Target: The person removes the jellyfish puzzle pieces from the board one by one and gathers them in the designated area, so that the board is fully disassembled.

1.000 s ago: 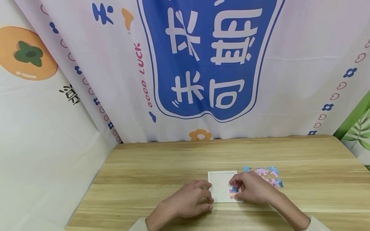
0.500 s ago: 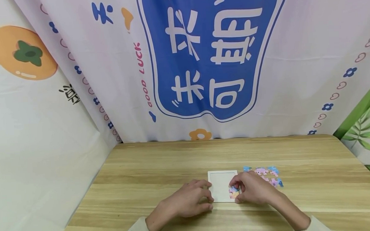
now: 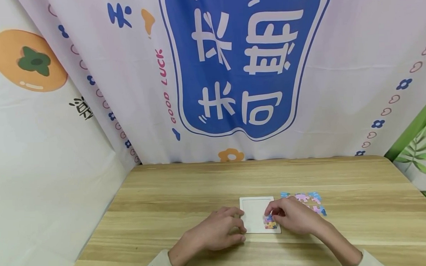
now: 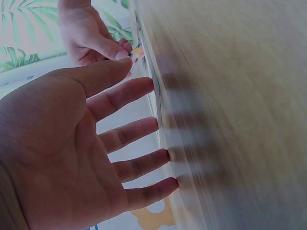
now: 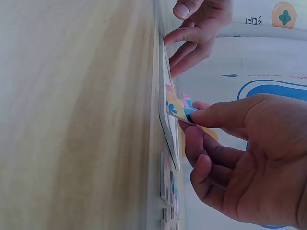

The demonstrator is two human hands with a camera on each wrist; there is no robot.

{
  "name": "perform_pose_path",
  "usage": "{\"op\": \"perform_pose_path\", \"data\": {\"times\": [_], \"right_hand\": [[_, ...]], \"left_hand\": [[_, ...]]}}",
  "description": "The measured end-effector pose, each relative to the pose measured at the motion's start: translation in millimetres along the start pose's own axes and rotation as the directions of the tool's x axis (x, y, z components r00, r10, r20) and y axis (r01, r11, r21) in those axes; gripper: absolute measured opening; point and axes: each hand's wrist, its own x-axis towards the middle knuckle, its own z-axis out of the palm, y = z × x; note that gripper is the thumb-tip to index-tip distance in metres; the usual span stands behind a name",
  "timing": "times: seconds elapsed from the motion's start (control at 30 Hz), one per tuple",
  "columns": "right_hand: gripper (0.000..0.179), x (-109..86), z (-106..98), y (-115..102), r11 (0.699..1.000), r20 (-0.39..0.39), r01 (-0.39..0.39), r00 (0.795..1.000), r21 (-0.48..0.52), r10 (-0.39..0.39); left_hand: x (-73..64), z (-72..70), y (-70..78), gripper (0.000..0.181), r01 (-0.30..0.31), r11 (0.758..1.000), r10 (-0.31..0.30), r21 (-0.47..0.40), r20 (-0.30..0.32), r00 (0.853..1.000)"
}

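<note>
A white puzzle tray [image 3: 252, 210] lies on the table in front of me. My left hand [image 3: 221, 229] is at its left side with fingers spread; in the left wrist view its fingertips [image 4: 149, 123] meet the tray's edge and the tabletop. Over the tray's lower right corner, my right hand [image 3: 296, 216] pinches jigsaw pieces [image 3: 270, 225], yellow, pink and blue, between thumb and fingers. The right wrist view shows these joined pieces [image 5: 176, 106] tilted, with the thumb [image 5: 206, 114] on their near end. Part of them is hidden behind the fingers.
Several loose jigsaw pieces [image 3: 316, 200], pink and blue, lie right of the tray, partly behind the right hand. The wooden table [image 3: 186, 188] ends at a printed cloth [image 3: 339, 117] hanging behind it.
The right thumb has drawn up and away from the tray's lower edge, and more of the yellow piece shows. The pinched pieces have changed tilt slightly. The left hand stays in place.
</note>
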Motion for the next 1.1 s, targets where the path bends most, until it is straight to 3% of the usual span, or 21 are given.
{"op": "perform_pose_path", "data": {"times": [0.53, 0.8, 1.1], "right_hand": [[0.012, 0.8, 2, 3, 1.0, -0.031, -0.012, 0.999, 0.019, 0.012], [0.008, -1.2, 1, 5, 0.997, -0.021, 0.01, 1.0, 0.08, -0.008], [0.007, -11.9, -4, 17, 0.995, -0.034, 0.007, 0.999, 0.095, -0.004]], "left_hand": [[0.0, -0.2, 0.4, 0.015, -0.01, 1.0, 0.01, 0.017, -0.005, 1.0], [-0.7, 1.7, -1.5, 0.015, -0.012, 1.0, 0.012, 0.017, -0.008, 1.0], [-1.4, 1.0, -0.5, 0.015, -0.008, 0.999, 0.008, 0.032, -0.007, 1.0]]}}
